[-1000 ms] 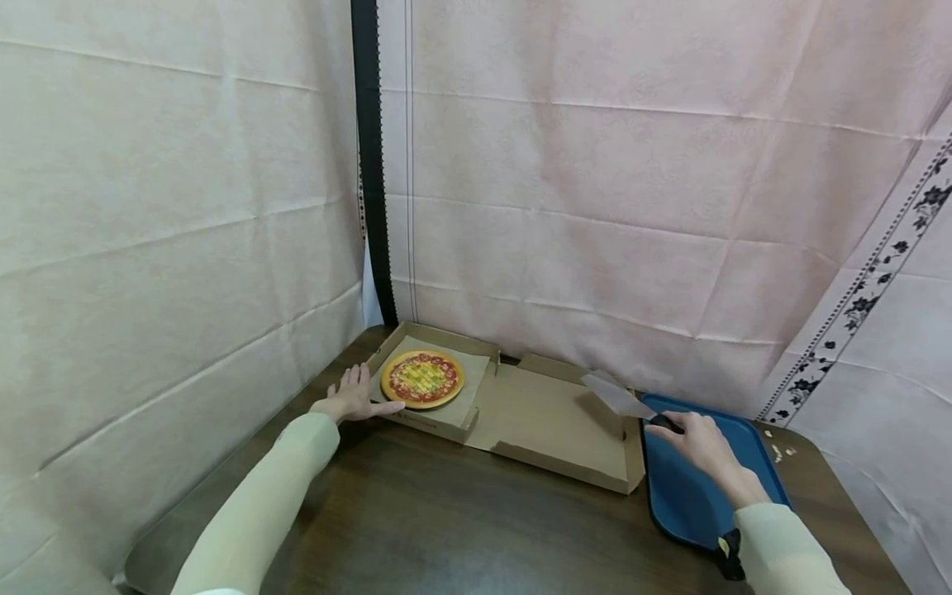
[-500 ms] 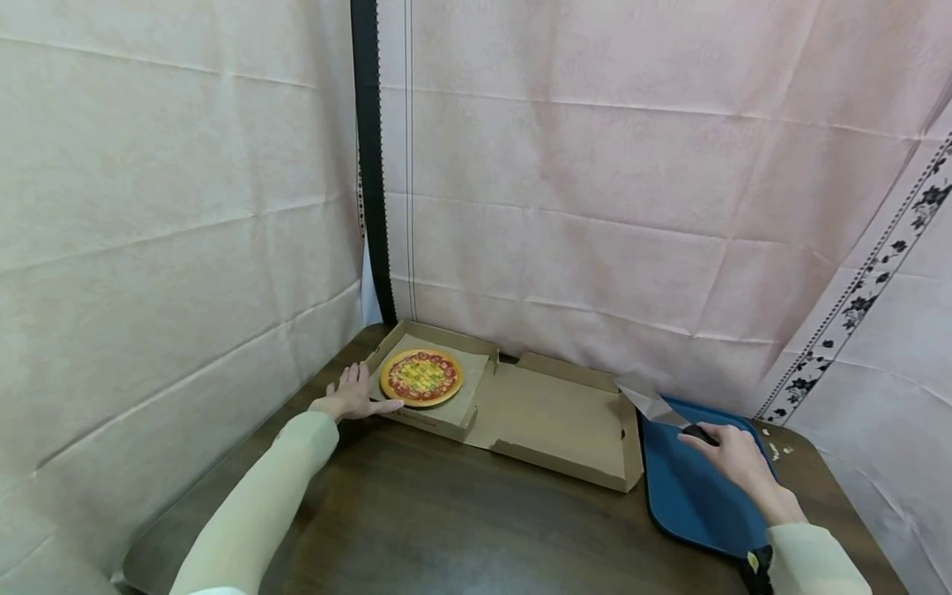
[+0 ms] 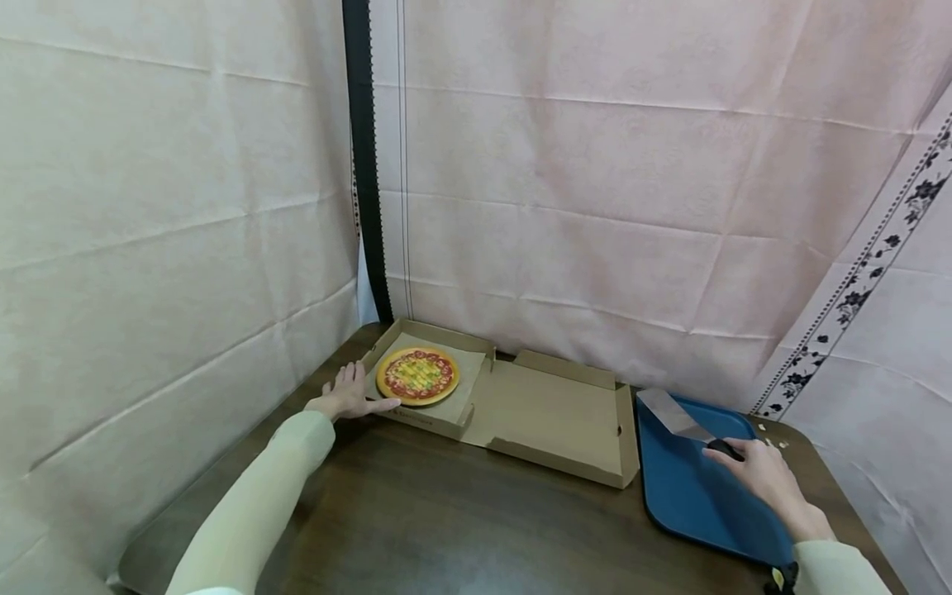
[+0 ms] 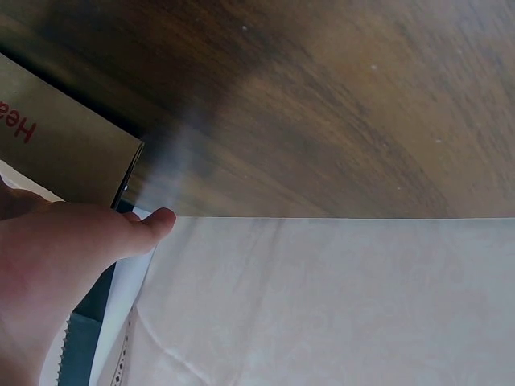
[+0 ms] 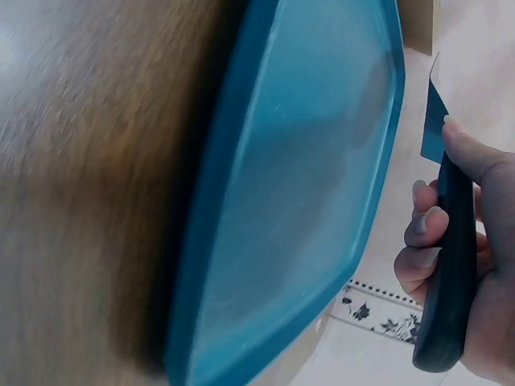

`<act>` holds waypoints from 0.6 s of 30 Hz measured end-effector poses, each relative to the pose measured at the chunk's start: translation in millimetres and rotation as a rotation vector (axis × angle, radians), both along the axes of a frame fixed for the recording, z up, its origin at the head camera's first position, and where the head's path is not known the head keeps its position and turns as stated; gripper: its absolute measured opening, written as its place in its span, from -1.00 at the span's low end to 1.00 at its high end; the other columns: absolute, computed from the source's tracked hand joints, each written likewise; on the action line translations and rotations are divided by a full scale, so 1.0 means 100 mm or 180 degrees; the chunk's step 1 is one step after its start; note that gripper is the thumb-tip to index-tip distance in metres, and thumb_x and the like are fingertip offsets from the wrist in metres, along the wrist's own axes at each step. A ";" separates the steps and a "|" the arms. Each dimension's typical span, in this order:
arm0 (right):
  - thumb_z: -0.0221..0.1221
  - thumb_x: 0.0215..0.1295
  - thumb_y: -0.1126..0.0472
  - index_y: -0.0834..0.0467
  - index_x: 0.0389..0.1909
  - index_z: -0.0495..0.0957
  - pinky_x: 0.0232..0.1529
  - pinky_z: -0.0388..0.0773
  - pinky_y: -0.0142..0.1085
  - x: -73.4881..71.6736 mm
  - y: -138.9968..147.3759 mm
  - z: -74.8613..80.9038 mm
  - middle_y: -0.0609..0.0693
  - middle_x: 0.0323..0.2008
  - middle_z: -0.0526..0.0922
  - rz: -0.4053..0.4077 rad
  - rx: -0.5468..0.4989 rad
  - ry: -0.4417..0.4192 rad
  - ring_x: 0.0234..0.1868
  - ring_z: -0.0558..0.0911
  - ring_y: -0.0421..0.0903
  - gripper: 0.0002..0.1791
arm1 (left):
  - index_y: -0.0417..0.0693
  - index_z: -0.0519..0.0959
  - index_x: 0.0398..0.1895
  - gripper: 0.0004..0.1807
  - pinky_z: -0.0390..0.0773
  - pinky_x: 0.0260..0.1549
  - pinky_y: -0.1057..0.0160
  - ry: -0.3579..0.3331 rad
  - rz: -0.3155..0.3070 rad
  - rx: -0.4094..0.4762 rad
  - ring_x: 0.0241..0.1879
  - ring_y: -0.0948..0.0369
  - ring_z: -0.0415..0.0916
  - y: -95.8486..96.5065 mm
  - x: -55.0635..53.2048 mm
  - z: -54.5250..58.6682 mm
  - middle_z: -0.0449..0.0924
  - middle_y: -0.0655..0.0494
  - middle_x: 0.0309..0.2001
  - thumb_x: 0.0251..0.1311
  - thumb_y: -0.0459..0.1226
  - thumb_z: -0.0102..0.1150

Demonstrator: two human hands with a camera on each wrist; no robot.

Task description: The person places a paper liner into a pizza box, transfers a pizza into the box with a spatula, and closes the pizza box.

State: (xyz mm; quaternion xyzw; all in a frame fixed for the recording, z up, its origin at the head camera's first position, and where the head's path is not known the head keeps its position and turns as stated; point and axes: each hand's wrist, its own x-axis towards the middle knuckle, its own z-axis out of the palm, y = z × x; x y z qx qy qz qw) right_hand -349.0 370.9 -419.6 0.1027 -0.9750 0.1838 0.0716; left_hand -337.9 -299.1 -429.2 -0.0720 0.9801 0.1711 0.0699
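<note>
A round pizza (image 3: pixel 418 376) with red and yellow topping lies on pale paper (image 3: pixel 470 372) in the left half of an opened cardboard pizza box (image 3: pixel 554 413). My left hand (image 3: pixel 345 392) rests against that half's near left corner, fingers spread and thumb stretched along the front wall. In the left wrist view the thumb (image 4: pixel 153 227) sticks out beside the printed box wall (image 4: pixel 64 137). My right hand (image 3: pixel 769 479) grips the black handle (image 5: pixel 451 265) of a flat-bladed metal spatula (image 3: pixel 673 415), fingers curled round it and thumb near the blade. The blade is over the blue tray (image 3: pixel 695 496).
The box's flattened lid reaches almost to the tray's left edge. Small white scraps (image 3: pixel 773 438) lie on the brown table (image 3: pixel 483 521) past the tray. Cloth curtains (image 3: pixel 558 207) hang close behind and on the left.
My right hand has carried the spatula rightward and toward me, from above the lid's right edge to above the tray. My left hand stays at the box corner.
</note>
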 end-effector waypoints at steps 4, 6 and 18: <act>0.12 0.31 -0.20 0.56 0.13 0.41 -0.62 0.18 -0.31 0.03 0.10 -0.03 0.00 -0.66 0.47 -0.0110 0.0027 -0.0062 -0.77 0.23 -0.18 -0.17 | -0.43 -0.34 0.48 0.41 -0.14 0.35 -0.39 -0.0015 -0.0027 -0.0013 0.49 -0.31 -0.35 0.00 -0.01 -0.04 -0.36 -0.43 0.50 0.00 0.48 -0.01; 0.12 0.31 -0.21 0.57 0.14 0.40 -0.62 0.22 -0.30 0.04 0.16 -0.03 0.13 -0.61 0.54 -0.0163 0.0040 -0.0158 -0.76 0.29 -0.16 -0.15 | -0.44 -0.33 0.48 0.41 -0.14 0.35 -0.40 -0.0008 -0.0037 0.0000 0.49 -0.32 -0.34 0.00 0.00 -0.05 -0.35 -0.44 0.50 0.00 0.48 -0.01; 0.10 0.22 -0.36 0.53 0.05 0.42 -0.39 0.52 -0.03 0.10 0.44 -0.09 0.48 -0.14 0.58 -0.0402 0.0172 -0.0487 -0.32 0.62 0.18 -0.07 | -0.43 -0.28 0.48 0.35 -0.07 0.33 -0.40 0.0063 -0.0044 -0.0057 0.48 -0.32 -0.27 0.03 0.03 0.03 -0.29 -0.44 0.50 0.05 0.43 0.02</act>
